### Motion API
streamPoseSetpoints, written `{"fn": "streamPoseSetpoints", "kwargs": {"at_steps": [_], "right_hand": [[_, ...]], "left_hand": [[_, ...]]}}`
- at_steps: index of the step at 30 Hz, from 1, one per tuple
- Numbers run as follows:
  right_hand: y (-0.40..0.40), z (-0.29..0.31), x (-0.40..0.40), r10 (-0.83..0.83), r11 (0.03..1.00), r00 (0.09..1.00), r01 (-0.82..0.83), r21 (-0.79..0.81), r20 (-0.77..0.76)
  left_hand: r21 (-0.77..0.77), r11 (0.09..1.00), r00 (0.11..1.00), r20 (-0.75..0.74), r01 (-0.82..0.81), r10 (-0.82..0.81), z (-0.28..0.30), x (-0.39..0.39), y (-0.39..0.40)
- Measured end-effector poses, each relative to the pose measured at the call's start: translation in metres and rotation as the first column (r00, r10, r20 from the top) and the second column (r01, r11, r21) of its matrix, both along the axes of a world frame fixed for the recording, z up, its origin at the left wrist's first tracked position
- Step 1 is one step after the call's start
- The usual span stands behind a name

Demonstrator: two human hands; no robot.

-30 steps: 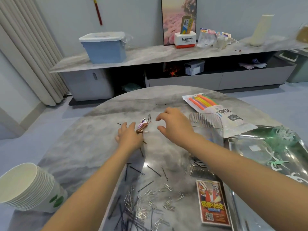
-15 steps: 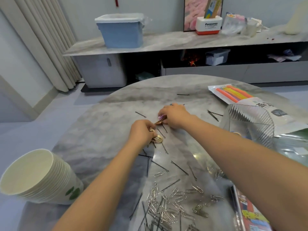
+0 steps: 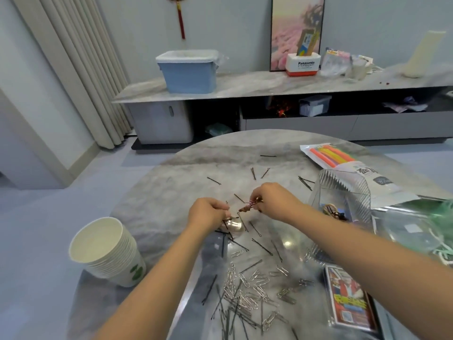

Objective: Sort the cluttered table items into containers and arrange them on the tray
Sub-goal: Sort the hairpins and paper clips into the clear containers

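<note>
Head view: a person sorting clutter on a round marble tabletop (image 3: 157, 200) works at its centre, the right hand (image 3: 272, 200) pinching a small brown-and-pink hair clip (image 3: 250, 206) lifted just off the surface, the left hand (image 3: 208, 214) curled over a shiny gold-toned clip (image 3: 232, 225) that rests on the tabletop; whether those fingers actually grip it cannot be told. Black bobby pins (image 3: 261, 246) lie scattered around both hands, with more strewn toward 12 o'clock, and a heap of silver paper clips (image 3: 247, 285) mixed with pins sits at 6 o'clock. A stack of paper cups (image 3: 105, 251) lies tilted at 8 o'clock; a clear ribbed container (image 3: 343, 200), already holding a few hair accessories, stands at 3 o'clock beside the reflective tray (image 3: 416, 217), with a packet of coloured sticks (image 3: 343, 163) at 1 o'clock and a card pack (image 3: 350, 303) at 5 o'clock. The clips look light and stiff, likely slippery where polished, so a fingertip pinch across the narrow middle seems the surest hold; the thin pins will probably need a nail edge to lift off the smooth stone.
</note>
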State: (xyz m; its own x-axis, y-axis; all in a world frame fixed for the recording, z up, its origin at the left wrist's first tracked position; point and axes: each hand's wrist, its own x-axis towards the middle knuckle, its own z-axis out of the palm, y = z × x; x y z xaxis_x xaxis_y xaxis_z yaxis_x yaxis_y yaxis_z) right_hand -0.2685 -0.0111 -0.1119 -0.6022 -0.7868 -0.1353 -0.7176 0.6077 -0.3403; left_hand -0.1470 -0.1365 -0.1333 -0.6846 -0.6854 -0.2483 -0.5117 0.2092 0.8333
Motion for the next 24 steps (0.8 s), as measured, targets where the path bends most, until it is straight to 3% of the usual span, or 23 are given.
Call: {"fn": "streamPoseSetpoints", "kwargs": {"at_steps": [4, 9, 14, 17, 21, 24], "right_hand": [[0.034, 0.032, 0.022, -0.132, 0.961, 0.979, 0.164, -0.222, 0.155], [0.063, 0.041, 0.042, -0.171, 0.961, 0.965, 0.208, -0.18, 0.201], [0.087, 0.048, 0.06, -0.199, 0.938, 0.953, 0.253, -0.237, 0.229], [0.102, 0.055, 0.06, -0.234, 0.917, 0.95, 0.287, -0.278, 0.209], [0.128, 0.064, 0.051, -0.308, 0.89, 0.941, 0.337, -0.307, 0.139], [0.155, 0.074, 0.041, -0.395, 0.876, 0.917, 0.396, -0.274, 0.064]], "left_hand": [[0.148, 0.984, 0.985, -0.119, -0.104, 0.122, 0.035, 0.019, 0.016], [-0.07, 0.994, 0.988, -0.133, -0.082, 0.072, 0.05, 0.029, 0.041], [0.03, 0.992, 0.974, -0.19, -0.122, 0.126, 0.056, 0.042, 0.067], [0.081, 0.988, 0.963, -0.225, -0.131, 0.146, 0.056, 0.041, 0.077], [-0.068, 0.996, 0.98, -0.196, -0.053, 0.039, 0.06, 0.03, 0.101], [-0.049, 0.999, 0.974, -0.228, -0.014, 0.002, 0.065, 0.019, 0.123]]}}
